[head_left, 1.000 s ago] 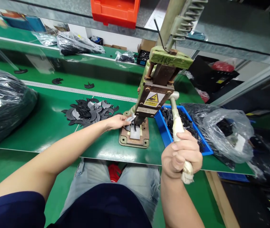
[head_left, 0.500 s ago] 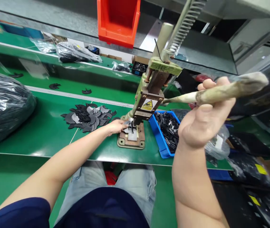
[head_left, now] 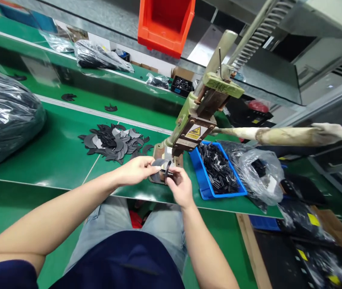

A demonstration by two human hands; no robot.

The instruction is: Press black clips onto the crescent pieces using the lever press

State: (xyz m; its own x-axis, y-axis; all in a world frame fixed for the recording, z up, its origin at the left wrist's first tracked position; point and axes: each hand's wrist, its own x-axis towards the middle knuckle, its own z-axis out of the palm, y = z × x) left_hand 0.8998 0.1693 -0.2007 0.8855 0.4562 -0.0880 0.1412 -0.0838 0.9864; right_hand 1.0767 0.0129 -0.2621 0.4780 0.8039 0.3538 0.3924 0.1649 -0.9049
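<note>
bag: big shiny black bag (head_left: 5, 120) sitting on the far left of the table (head_left: 53, 160), well away from both hands
pile: loose heap of flat dark crescent pieces (head_left: 113, 142) on the table, just beyond the left forearm; a few strays lie further back on the next green strip
left hand: the left hand (head_left: 135, 170) comes in from the lower left with the arm stretched long and low over the table edge and the knuckles up. Its fingers are pinched closed on the left side of the part
part: small flat grey part (head_left: 158, 163) with a black loop at its right edge, held up between the two hands. It's just in front of the press base and slightly off the table
right hand: the right hand (head_left: 180, 186) comes up from below with the wrist bent. Its thumb and forefinger are closed on the black loop end, and the other fingers are curled under
press: green hand press (head_left: 199, 116) with a yellow warning sticker, leaning back right behind the hands, so nothing sits between them and its base
tray: blue tray (head_left: 222, 195) of small black clips, just right of the press and close to the right hand
lever: the wrapped press lever (head_left: 282, 135) sticks out to the right above the tray, with no hand on it
clear bag: crumpled plastic bag (head_left: 258, 172) with dark bits in it, touching the tray's right side
bin: red bin (head_left: 165, 24) overhead on the shelf
</note>
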